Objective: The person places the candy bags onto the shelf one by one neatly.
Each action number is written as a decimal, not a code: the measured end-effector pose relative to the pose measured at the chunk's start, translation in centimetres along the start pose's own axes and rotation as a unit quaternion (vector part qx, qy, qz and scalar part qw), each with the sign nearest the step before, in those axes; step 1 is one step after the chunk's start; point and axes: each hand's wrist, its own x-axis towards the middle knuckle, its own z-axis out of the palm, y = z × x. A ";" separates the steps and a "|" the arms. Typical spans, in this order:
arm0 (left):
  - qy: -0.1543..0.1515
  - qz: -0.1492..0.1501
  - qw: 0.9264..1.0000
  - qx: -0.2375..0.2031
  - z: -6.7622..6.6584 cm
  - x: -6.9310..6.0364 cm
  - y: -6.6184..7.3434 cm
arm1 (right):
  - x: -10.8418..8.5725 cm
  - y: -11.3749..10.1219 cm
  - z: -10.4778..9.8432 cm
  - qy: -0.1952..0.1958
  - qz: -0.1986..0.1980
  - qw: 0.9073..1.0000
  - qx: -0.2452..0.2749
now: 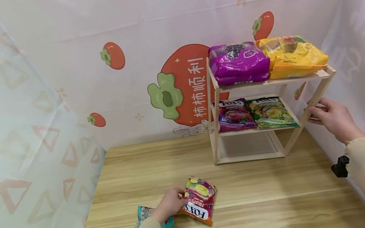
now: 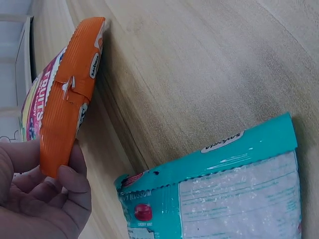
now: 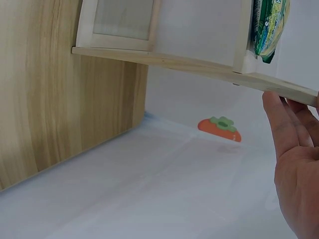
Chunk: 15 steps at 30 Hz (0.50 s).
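My left hand (image 1: pixel 170 202) pinches the orange edge of a Fox's Fruits candy bag (image 1: pixel 200 200) between thumb and fingers; the left wrist view shows the bag tilted above the wooden table. Below that hand lies a teal candy bag (image 2: pixel 209 184), partly hidden by my left forearm in the head view. With my right hand (image 1: pixel 335 117) I hold the right front post of a small wooden shelf rack (image 1: pixel 252 157). In the right wrist view the fingers (image 3: pixel 281 127) meet the wood's edge, and part of the hand is cut off.
A purple bag (image 1: pixel 240 64) and a yellow bag (image 1: pixel 293 57) lie on the rack's top. On its middle shelf are a Fox's berries bag (image 1: pixel 234 115) and a green Fox's bag (image 1: pixel 271 111). Printed cloth walls (image 1: pixel 134 78) enclose the table (image 1: pixel 134 169) at the back and sides.
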 end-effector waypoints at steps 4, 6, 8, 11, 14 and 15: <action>0.004 0.014 1.000 0.021 0.2 0.3 0.0 | 0.0 -0.1 0.1 0.001 0.005 1.000 -0.009; 0.006 0.023 0.999 0.038 0.2 0.4 0.2 | 0.0 -0.1 0.1 0.002 0.007 1.000 -0.014; 0.007 0.029 0.998 0.052 0.2 0.4 0.3 | 0.0 -0.1 0.1 0.001 0.008 1.000 -0.016; 0.004 0.034 0.997 0.067 0.3 0.4 0.5 | 0.0 0.0 0.1 0.000 0.008 1.000 -0.015; -0.001 0.034 0.997 0.072 0.4 0.5 0.8 | 0.0 0.0 0.1 0.001 0.006 1.000 -0.014; -0.003 0.035 0.997 0.075 0.4 0.5 0.9 | 0.0 0.1 0.1 0.001 0.005 1.000 -0.014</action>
